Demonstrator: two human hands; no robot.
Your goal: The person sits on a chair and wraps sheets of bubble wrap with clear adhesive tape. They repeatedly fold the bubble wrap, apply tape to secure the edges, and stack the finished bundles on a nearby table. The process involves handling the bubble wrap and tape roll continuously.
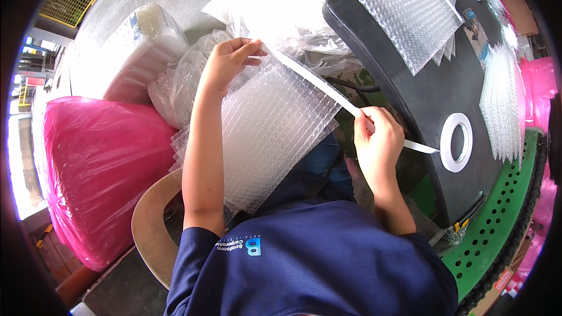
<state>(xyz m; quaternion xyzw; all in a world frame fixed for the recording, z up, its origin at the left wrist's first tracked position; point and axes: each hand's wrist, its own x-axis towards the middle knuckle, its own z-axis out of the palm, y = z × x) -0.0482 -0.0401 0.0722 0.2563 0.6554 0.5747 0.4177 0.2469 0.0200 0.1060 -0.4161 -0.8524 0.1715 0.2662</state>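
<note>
A strip of white tape (pixel 311 77) stretches taut between my two hands along the far edge of a bubble wrap sheet (pixel 263 131) on my lap. My left hand (pixel 233 61) pinches the tape's far end between thumb and finger. At the sheet's right corner, my right hand (pixel 379 139) grips the same strip. Beyond that hand the tape runs on to a white tape roll (pixel 445 143) on the black table (pixel 398 82). More bubble wrap layers show beneath the sheet's edges. Whether the strip is stuck to the sheet along its length, I cannot tell.
Bubble wrap pieces (pixel 410 14) are stacked on the table's far end, with another stack (pixel 500 102) at its right. A bulky pink plastic-wrapped bundle (pixel 105 169) stands to my left, beside a chair arm (pixel 149 222). Clear plastic (pixel 181 85) lies behind it. A green perforated surface (pixel 489 228) borders the table.
</note>
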